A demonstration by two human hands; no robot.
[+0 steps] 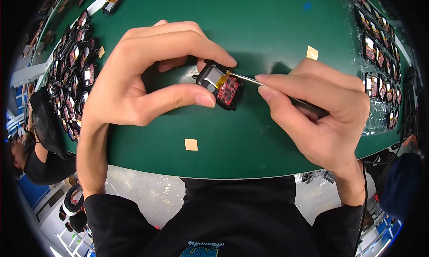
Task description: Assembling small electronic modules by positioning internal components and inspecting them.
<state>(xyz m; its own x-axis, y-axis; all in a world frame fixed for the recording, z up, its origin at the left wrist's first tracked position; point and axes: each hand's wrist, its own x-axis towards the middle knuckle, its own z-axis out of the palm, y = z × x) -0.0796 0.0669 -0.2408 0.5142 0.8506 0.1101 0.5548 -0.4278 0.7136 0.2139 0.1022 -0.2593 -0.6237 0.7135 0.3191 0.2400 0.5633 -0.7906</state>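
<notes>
My left hand [147, 69] grips a small black device housing [225, 106] between thumb and fingers, tilted above the table. Inside the housing lie a red circuit board [229, 90], a silver-white battery cell [213, 76] and a strip of amber tape [222, 80]. In my right hand [321, 107] is a pair of slim tweezers [248, 79] with a silver tip and dark body, pinched between thumb and forefinger. Their tip touches or nearly touches the amber tape near the housing's upper edge; exact contact is too small to tell.
Similar opened housings [71, 78] are heaped on the left. More stand in rows on clear plastic [377, 116] at the right. One housing [113, 2] lies at the far left. Small beige squares [191, 144] lie on the green table [147, 149]. A person [47, 145] sits at the left.
</notes>
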